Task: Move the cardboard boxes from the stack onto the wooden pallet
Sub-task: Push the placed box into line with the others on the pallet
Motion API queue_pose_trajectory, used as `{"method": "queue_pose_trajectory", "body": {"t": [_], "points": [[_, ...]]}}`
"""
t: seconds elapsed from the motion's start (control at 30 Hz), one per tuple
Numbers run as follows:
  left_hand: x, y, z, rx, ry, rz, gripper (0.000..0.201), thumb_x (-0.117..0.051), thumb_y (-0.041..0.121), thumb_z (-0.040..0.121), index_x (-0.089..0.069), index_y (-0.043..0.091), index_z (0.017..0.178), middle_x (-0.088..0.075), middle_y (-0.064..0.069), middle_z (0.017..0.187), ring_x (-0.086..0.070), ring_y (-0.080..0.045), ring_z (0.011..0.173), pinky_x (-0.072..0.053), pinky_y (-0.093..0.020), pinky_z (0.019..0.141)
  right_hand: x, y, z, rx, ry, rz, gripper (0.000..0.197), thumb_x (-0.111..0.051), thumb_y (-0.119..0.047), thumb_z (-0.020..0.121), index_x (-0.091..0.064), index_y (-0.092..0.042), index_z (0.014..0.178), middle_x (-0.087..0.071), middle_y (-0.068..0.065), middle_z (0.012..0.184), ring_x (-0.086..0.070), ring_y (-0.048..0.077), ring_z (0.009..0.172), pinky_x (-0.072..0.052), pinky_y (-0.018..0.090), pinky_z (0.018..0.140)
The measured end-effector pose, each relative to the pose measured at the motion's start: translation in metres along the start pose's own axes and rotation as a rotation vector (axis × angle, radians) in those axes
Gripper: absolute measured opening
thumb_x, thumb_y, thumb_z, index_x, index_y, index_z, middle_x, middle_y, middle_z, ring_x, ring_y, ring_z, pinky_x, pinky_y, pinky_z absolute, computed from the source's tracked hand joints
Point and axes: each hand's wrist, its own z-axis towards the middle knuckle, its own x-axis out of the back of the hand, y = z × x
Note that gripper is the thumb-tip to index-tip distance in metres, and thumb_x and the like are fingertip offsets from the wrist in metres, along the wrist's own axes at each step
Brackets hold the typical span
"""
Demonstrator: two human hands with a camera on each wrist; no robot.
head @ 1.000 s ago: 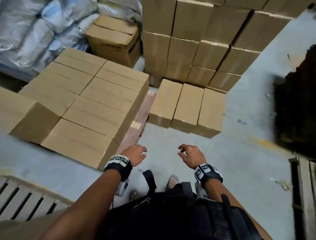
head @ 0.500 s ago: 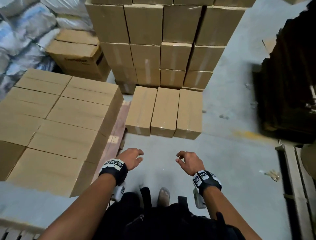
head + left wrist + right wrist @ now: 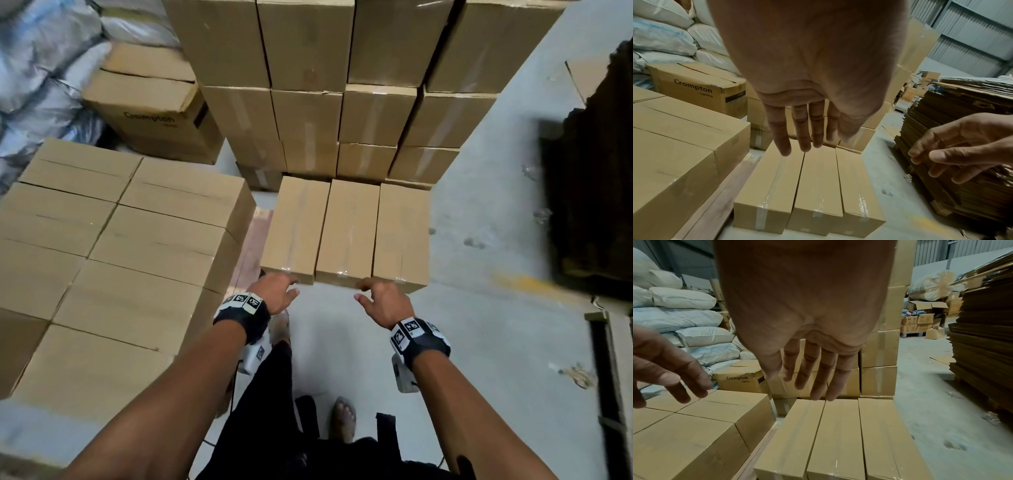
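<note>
Both grips empty, fingers relaxed, above near ends of three floor boxes.
Left hand [image 3: 275, 294] nearest left box [image 3: 296, 228]; right hand [image 3: 383, 301] by right box [image 3: 401, 234]; long axes pointing away toward stack [image 3: 342, 85]; wooden pallet [image 3: 251, 245] just left.

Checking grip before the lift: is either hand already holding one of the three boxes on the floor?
No: in the left wrist view the left hand and right hand hang open above the three boxes, touching none.

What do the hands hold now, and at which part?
Nothing. The left hand and right hand hang open above the three floor boxes, not touching.
</note>
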Motion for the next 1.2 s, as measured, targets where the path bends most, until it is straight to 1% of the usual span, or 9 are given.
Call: {"method": "queue_pose_trajectory", "body": {"t": [0.1, 0.2, 0.37, 0.47, 0.57, 0.83, 0.97, 1.07, 1.2], "points": [[0.028, -0.029, 0.048, 0.003, 0.001, -0.01, 0.047, -0.052, 0.032, 0.105, -0.049, 0.02, 0.15, -0.053, -0.008, 0.151, -0.053, -0.03, 0.135, -0.047, -0.046, 0.111, -0.001, -0.025, 0.06, 0.025, 0.014, 0.019, 0.037, -0.059, -0.046, 0.102, -0.063, -0.029, 0.134, -0.065, 0.0, 0.132, -0.065, 0.025, 0.113, -0.056, 0.042, 0.088], [0.056, -0.06, 0.093, 0.015, 0.038, -0.057, 0.049, -0.051, 0.023, 0.103, -0.044, 0.017, 0.151, -0.047, -0.009, 0.154, -0.052, -0.031, 0.135, -0.046, -0.047, 0.111, -0.003, -0.052, 0.117, 0.029, 0.023, 0.026, 0.043, -0.062, -0.041, 0.101, -0.059, -0.026, 0.141, -0.056, 0.001, 0.143, -0.061, 0.028, 0.123, -0.056, 0.045, 0.09], [0.092, -0.115, 0.163, 0.001, -0.004, -0.025, 0.064, -0.059, 0.027, 0.103, -0.029, 0.017, 0.159, -0.036, -0.009, 0.162, -0.041, -0.03, 0.145, -0.041, -0.052, 0.116, -0.007, -0.086, 0.21, 0.011, 0.023, -0.018, 0.059, -0.064, -0.04, 0.101, -0.046, -0.021, 0.153, -0.04, 0.004, 0.158, -0.049, 0.033, 0.134, -0.054, 0.047, 0.095], [0.106, -0.137, 0.192, -0.001, -0.049, -0.009, 0.068, -0.058, 0.025, 0.104, -0.024, 0.014, 0.162, -0.029, -0.01, 0.166, -0.036, -0.03, 0.149, -0.039, -0.049, 0.118, -0.013, -0.091, 0.252, 0.008, 0.003, -0.013, 0.063, -0.067, -0.04, 0.099, -0.044, -0.019, 0.154, -0.037, 0.006, 0.16, -0.049, 0.036, 0.133, -0.053, 0.048, 0.098], [0.111, -0.153, 0.219, 0.007, -0.085, 0.003, 0.067, -0.055, 0.021, 0.104, -0.023, 0.011, 0.163, -0.029, -0.013, 0.165, -0.037, -0.034, 0.148, -0.038, -0.049, 0.118, -0.022, -0.088, 0.288, 0.015, -0.027, -0.019, 0.063, -0.065, -0.041, 0.1, -0.042, -0.02, 0.155, -0.036, 0.004, 0.16, -0.048, 0.034, 0.134, -0.054, 0.048, 0.095], [0.065, -0.2, 0.314, 0.023, -0.065, -0.022, 0.066, -0.053, 0.021, 0.103, -0.023, 0.015, 0.162, -0.028, -0.007, 0.165, -0.035, -0.029, 0.148, -0.041, -0.048, 0.115, -0.085, -0.066, 0.391, 0.068, -0.113, -0.048, 0.059, -0.063, -0.039, 0.102, -0.043, -0.021, 0.154, -0.039, 0.004, 0.157, -0.05, 0.033, 0.132, -0.054, 0.047, 0.092], [0.024, -0.226, 0.359, 0.034, -0.08, -0.039, 0.067, -0.053, 0.024, 0.103, -0.022, 0.018, 0.163, -0.027, -0.003, 0.166, -0.035, -0.027, 0.149, -0.043, -0.053, 0.114, -0.13, -0.047, 0.438, 0.077, -0.123, -0.026, 0.06, -0.063, -0.038, 0.102, -0.043, -0.019, 0.155, -0.04, 0.007, 0.156, -0.051, 0.035, 0.13, -0.055, 0.048, 0.094], [-0.012, -0.249, 0.394, 0.027, -0.131, -0.02, 0.068, -0.051, 0.027, 0.105, -0.019, 0.019, 0.163, -0.025, -0.002, 0.166, -0.035, -0.026, 0.148, -0.043, -0.051, 0.113, -0.167, -0.03, 0.473, 0.059, -0.133, 0.012, 0.06, -0.061, -0.039, 0.102, -0.042, -0.02, 0.155, -0.039, 0.006, 0.157, -0.051, 0.035, 0.131, -0.055, 0.05, 0.097], [-0.07, -0.29, 0.431, 0.043, -0.14, -0.058, 0.066, -0.05, 0.03, 0.105, -0.02, 0.017, 0.162, -0.025, -0.005, 0.165, -0.037, -0.029, 0.146, -0.043, -0.052, 0.114, -0.227, -0.008, 0.517, 0.035, -0.126, 0.055, 0.062, -0.063, -0.039, 0.099, -0.041, -0.021, 0.154, -0.038, 0.005, 0.155, -0.052, 0.035, 0.13, -0.056, 0.051, 0.098]]}}
